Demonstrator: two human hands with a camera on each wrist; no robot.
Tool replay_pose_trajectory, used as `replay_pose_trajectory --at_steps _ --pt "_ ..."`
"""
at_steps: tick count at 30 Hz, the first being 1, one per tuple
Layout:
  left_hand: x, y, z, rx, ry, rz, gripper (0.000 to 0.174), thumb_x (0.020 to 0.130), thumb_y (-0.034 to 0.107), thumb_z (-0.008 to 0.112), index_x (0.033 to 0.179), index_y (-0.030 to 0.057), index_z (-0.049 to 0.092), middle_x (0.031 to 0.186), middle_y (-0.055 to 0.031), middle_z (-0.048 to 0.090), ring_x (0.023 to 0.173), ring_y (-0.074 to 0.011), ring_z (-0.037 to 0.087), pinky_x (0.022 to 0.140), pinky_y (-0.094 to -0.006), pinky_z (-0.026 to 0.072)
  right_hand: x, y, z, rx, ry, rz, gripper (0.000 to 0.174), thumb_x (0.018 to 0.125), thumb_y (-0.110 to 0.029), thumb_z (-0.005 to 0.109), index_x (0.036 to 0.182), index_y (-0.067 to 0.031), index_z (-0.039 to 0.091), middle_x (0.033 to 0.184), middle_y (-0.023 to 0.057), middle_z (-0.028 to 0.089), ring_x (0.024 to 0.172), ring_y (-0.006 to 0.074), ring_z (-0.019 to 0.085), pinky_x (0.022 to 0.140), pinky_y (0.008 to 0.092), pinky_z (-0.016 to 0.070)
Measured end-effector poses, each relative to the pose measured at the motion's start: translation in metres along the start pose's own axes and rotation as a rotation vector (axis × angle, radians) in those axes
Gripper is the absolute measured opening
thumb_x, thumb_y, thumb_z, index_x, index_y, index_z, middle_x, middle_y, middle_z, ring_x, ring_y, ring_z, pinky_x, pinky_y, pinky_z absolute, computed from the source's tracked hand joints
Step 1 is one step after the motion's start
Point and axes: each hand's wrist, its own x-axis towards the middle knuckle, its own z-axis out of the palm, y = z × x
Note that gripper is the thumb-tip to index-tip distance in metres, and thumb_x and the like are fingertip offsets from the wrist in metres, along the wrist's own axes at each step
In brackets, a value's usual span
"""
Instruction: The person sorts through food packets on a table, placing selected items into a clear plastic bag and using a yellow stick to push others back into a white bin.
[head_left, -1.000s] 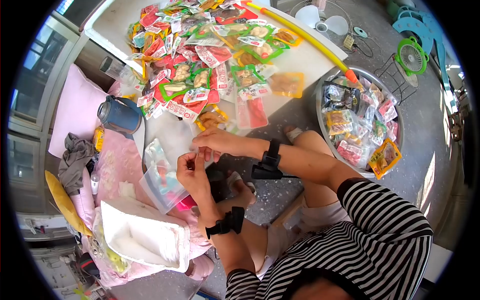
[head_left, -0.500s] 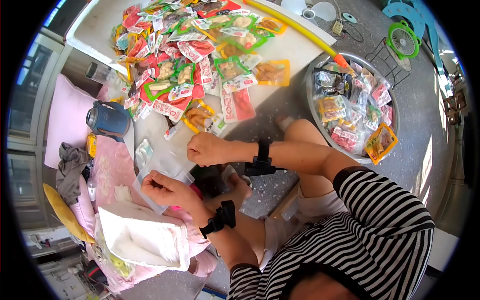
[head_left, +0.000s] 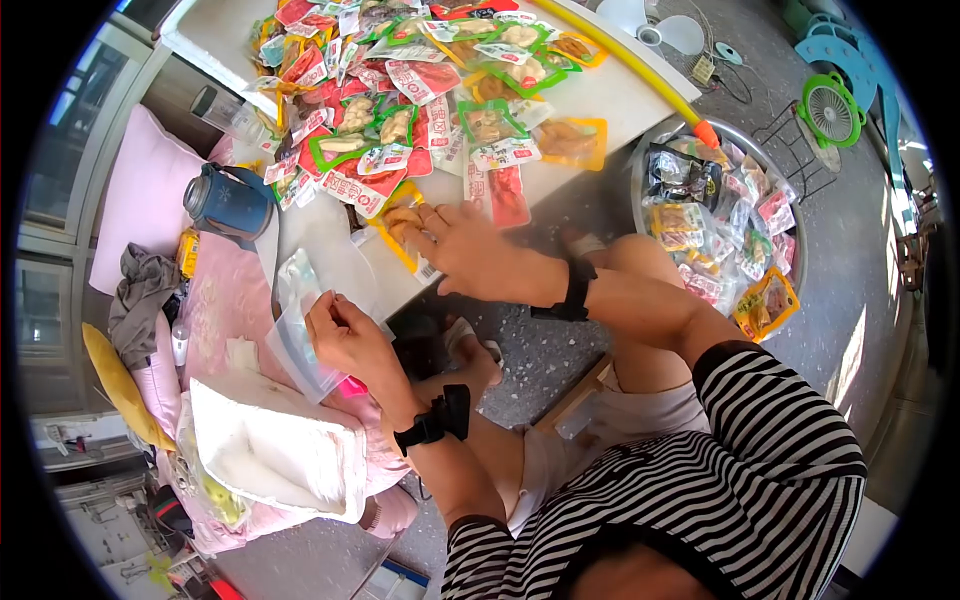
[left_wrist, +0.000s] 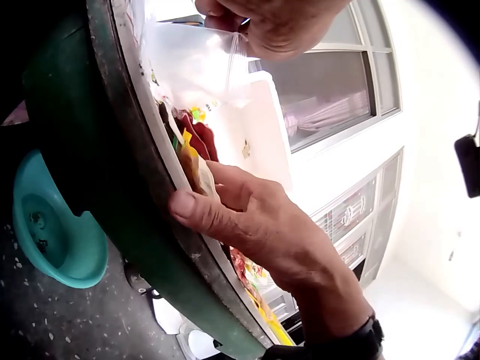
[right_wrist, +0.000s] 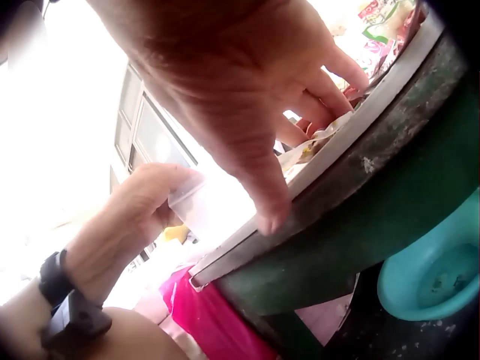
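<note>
My left hand pinches the edge of a clear plastic bag beside the table's near corner; the left wrist view shows the fingertips at the top of the bag. My right hand reaches over the table edge, its fingers spread and touching a yellow-edged food packet. Its thumb stands apart from the fingers, at the table's rim. A heap of green, red and yellow packets lies farther back on the white table.
A metal basin full of wrapped packets stands at the right. A yellow pole lies across the table. At the left are a blue jug and a white foam box. A turquoise basin is on the floor.
My hands, close together a second ago, have parted. The left has moved left and down with the bag. The right, curled half a second ago, has spread its fingers over the yellow-edged packet.
</note>
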Motion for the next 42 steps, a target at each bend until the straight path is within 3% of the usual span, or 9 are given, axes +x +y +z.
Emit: replay_pose_trajectory --at_steps 6,9,12,13,16,24,28,34,42 --pt "-0.001 -0.007 0.004 0.027 -0.008 0.004 0.009 0.08 0.003 0.061 0.086 -0.0038 0.064 0.075 -0.0148 0.063 0.062 -0.0245 0.059 0.059 -0.034 0.048 -0.006 0.003 0.001 0.274 0.006 -0.055 0.046 0.068 -0.006 0.063 0.114 -0.0075 0.056 0.103 0.009 0.058 0.095 0.0279 0.058 0.067 0.0389 0.0468" --pt "-0.003 -0.012 0.009 -0.024 -0.003 0.007 0.009 0.08 0.003 0.061 0.086 -0.0036 0.064 0.073 -0.0134 0.063 0.061 -0.0214 0.058 0.057 -0.0326 0.0468 -0.007 0.013 -0.029 0.37 0.232 0.025 0.026 0.074 -0.008 0.063 0.099 -0.0046 0.061 0.09 0.0106 0.06 0.081 0.0287 0.059 0.067 0.0359 0.0485" --pt "-0.004 -0.002 0.01 -0.055 -0.092 -0.049 0.008 0.077 -0.003 0.06 0.085 -0.0036 0.063 0.075 -0.0153 0.061 0.06 -0.0273 0.057 0.055 -0.0362 0.0457 -0.004 0.032 -0.049 0.631 0.325 0.269 0.01 0.081 -0.011 0.06 0.088 -0.0036 0.062 0.077 0.0112 0.061 0.069 0.0302 0.06 0.061 0.0357 0.0484" --pt "-0.005 0.0 0.012 -0.073 -0.104 -0.047 0.008 0.078 -0.003 0.06 0.085 -0.0036 0.063 0.075 -0.0152 0.061 0.059 -0.0271 0.056 0.055 -0.0361 0.0456 -0.004 0.038 -0.06 0.788 0.222 0.417 0.019 0.089 -0.018 0.056 0.084 -0.001 0.062 0.065 0.009 0.061 0.054 0.0248 0.059 0.05 0.0312 0.0467" --pt "-0.009 0.008 0.017 -0.114 -0.139 -0.034 0.007 0.078 -0.002 0.06 0.085 -0.0036 0.063 0.074 -0.015 0.061 0.057 -0.0267 0.056 0.053 -0.036 0.0454 -0.005 0.045 -0.065 1.273 0.023 0.78 0.03 0.093 -0.026 0.053 0.082 0.0015 0.061 0.062 0.0054 0.06 0.049 0.0144 0.057 0.043 0.0253 0.0436" --pt "-0.024 0.032 0.021 -0.167 -0.193 0.113 0.008 0.081 0.0 0.06 0.087 -0.004 0.064 0.073 -0.0145 0.061 0.055 -0.0235 0.056 0.053 -0.0336 0.0454 -0.008 0.042 -0.043 1.322 -0.057 0.742 0.034 0.092 -0.028 0.054 0.084 0.0033 0.064 0.062 0.0038 0.059 0.049 0.0085 0.056 0.042 0.0229 0.0444" --pt "-0.027 0.03 0.02 -0.053 -0.232 0.16 0.011 0.081 0.001 0.059 0.091 0.0005 0.064 0.077 -0.0156 0.06 0.061 -0.0338 0.06 0.053 -0.0396 0.0467 -0.002 0.043 -0.068 1.118 -0.111 0.726 0.032 0.089 -0.028 0.057 0.086 0.0033 0.065 0.065 0.0047 0.06 0.053 0.0089 0.057 0.045 0.0246 0.0464" --pt "-0.026 0.02 0.029 -0.147 -0.384 0.086 0.016 0.079 -0.002 0.058 0.092 -0.0038 0.065 0.081 -0.0192 0.064 0.066 -0.0342 0.061 0.06 -0.0374 0.0478 -0.002 0.053 -0.086 1.179 -0.189 0.778 0.029 0.086 -0.026 0.058 0.087 0.0026 0.065 0.067 0.0045 0.06 0.058 0.009 0.056 0.051 0.026 0.0475" --pt "-0.032 0.039 0.022 -0.1 -0.334 0.145 0.017 0.08 -0.002 0.057 0.095 -0.0032 0.065 0.074 -0.0174 0.059 0.063 -0.0332 0.059 0.057 -0.0381 0.0463 -0.004 0.048 -0.02 1.189 -0.054 0.672 0.028 0.088 -0.024 0.055 0.085 0.003 0.064 0.067 0.0042 0.059 0.057 0.0109 0.056 0.05 0.0272 0.0475"
